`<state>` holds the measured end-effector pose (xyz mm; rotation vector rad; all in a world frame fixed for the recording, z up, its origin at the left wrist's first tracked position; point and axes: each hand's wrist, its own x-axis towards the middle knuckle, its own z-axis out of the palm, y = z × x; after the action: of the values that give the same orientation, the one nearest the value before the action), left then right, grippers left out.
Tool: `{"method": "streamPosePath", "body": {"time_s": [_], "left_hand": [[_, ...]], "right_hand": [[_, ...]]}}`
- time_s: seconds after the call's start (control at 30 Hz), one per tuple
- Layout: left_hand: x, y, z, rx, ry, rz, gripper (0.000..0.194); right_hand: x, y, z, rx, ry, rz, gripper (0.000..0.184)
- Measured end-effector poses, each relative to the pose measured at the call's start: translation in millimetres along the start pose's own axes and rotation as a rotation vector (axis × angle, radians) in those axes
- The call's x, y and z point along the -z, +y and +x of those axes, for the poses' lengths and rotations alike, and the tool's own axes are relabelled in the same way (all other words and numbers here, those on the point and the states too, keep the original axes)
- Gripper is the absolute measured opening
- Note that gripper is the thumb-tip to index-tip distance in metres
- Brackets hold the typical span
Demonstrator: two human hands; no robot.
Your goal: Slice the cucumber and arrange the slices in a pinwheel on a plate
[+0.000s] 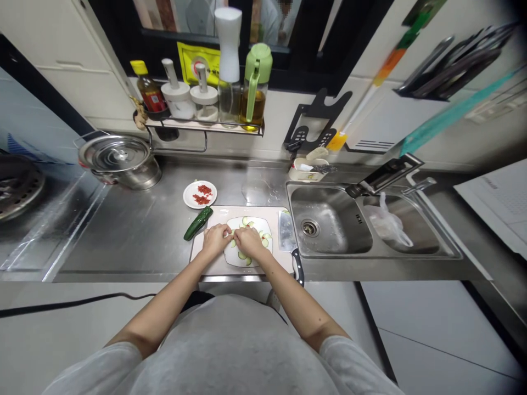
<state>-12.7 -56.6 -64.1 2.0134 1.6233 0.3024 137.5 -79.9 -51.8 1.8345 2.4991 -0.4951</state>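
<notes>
A white square plate (pixel 253 261) rests on the pale cutting board (pixel 212 267), with thin cucumber slices (pixel 245 259) grouped in clusters around it; a small red bit shows among those on the right. My left hand (pixel 216 240) is at the plate's left rim, its fingertips pinched on a pale green cucumber slice. Over the plate, my right hand (pixel 249 242) meets it, fingers also closed at that slice and partly hiding it. An uncut cucumber piece (pixel 198 224) leans at the board's upper left corner. A kitchen knife (pixel 287 232) lies along the board's right side.
Behind the board stands a small white plate (pixel 188 196) with chopped red pieces (pixel 202 199). A steel pot (pixel 142 170) is at back left, below a rack (pixel 197 125) of bottles and jars. On the right is a double sink (pixel 329 219) with a plastic bag (pixel 389 225).
</notes>
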Motion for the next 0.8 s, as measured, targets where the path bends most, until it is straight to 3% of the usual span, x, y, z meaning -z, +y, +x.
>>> {"method": "streamPosePath", "body": {"time_s": [0.5, 0.8], "left_hand": [[-5.3, -1.9, 1.8, 0.014, 0.008, 0.042, 0.017], [-1.1, 0.1, 0.6, 0.036, 0.037, -0.018, 0.014]], "right_hand": [[-1.6, -3.1, 3.5, -0.074, -0.02, -0.005, 0.027], [-0.3, 5.7, -2.5, -0.111, 0.086, 0.112, 0.02]]}}
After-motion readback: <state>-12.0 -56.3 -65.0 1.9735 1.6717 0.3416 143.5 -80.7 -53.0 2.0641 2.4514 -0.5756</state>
